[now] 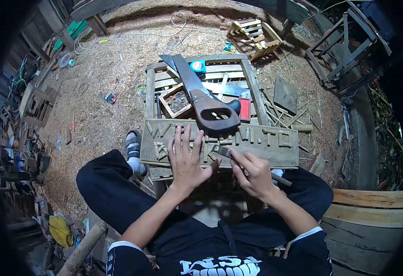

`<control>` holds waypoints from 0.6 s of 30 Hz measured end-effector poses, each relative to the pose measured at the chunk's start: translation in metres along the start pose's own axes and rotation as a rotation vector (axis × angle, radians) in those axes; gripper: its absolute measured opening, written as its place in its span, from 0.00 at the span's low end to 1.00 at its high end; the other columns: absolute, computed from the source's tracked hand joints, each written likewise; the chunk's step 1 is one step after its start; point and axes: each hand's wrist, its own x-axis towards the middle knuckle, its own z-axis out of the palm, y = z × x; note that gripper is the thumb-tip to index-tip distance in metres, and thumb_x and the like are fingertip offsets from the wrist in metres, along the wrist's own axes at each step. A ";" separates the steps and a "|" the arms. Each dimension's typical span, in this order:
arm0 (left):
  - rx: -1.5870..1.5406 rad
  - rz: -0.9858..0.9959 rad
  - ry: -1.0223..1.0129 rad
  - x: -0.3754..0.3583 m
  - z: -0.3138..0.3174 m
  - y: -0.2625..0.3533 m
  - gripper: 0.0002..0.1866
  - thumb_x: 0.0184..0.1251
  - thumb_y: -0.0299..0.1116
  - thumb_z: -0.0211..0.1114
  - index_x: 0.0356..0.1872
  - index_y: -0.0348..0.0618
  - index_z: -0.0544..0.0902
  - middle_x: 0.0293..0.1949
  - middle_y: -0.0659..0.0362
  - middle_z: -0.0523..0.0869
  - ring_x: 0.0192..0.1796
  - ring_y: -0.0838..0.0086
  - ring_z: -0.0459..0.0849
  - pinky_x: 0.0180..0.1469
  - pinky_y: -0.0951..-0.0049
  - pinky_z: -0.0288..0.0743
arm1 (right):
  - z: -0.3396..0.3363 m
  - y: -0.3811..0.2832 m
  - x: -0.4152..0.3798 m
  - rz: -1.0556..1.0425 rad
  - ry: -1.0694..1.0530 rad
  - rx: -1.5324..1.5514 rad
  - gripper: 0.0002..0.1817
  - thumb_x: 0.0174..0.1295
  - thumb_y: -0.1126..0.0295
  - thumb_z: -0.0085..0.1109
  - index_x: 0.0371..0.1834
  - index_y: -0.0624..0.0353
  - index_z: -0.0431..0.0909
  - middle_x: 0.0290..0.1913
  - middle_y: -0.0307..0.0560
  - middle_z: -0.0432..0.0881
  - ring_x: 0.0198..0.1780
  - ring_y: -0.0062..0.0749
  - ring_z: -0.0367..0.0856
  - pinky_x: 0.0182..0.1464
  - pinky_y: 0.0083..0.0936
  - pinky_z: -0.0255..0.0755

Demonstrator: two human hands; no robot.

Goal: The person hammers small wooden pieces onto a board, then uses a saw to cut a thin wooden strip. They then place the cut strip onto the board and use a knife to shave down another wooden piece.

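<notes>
Across my lap a wooden board (275, 154) carries rows of small wood strips (247, 134) set in letter-like shapes. My left hand (185, 158) lies on it with fingers spread, fingertips among the strips. My right hand (254, 175) pinches a short, dark, flat piece (221, 151) with a pale rounded end, held low over the strips; I cannot tell its kind. Just beyond the hands, a handsaw (215, 120) rests with its wooden handle overlapping the board's far edge. A second saw's black handle (234, 106) sits beside it.
Past the board, a slatted wooden frame (252, 78) bears a turquoise tape measure (198, 66), a small wooden box (165, 106) of small metal bits, and a red block-like item (244, 109). A slatted crate (270, 37) stands behind on shavings. Planks (371, 209) lie at right.
</notes>
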 end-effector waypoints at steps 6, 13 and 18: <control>0.009 0.015 -0.034 -0.003 0.001 -0.002 0.52 0.58 0.60 0.76 0.79 0.45 0.65 0.80 0.42 0.65 0.83 0.41 0.59 0.79 0.34 0.46 | 0.007 0.002 0.000 -0.004 -0.084 -0.140 0.27 0.69 0.70 0.65 0.72 0.51 0.80 0.34 0.50 0.82 0.30 0.47 0.85 0.33 0.41 0.79; -0.002 0.024 -0.015 -0.005 0.001 -0.001 0.52 0.59 0.57 0.76 0.79 0.46 0.62 0.80 0.42 0.65 0.83 0.41 0.60 0.79 0.33 0.45 | 0.005 -0.002 0.002 -0.064 -0.033 -0.087 0.25 0.69 0.70 0.65 0.71 0.51 0.81 0.33 0.50 0.82 0.29 0.49 0.84 0.32 0.41 0.79; 0.002 0.012 0.012 -0.004 0.003 0.001 0.50 0.60 0.57 0.76 0.77 0.46 0.63 0.80 0.42 0.66 0.83 0.41 0.60 0.79 0.34 0.46 | 0.010 0.006 -0.002 -0.092 0.128 0.009 0.24 0.71 0.67 0.64 0.71 0.46 0.81 0.33 0.50 0.82 0.29 0.50 0.84 0.32 0.44 0.79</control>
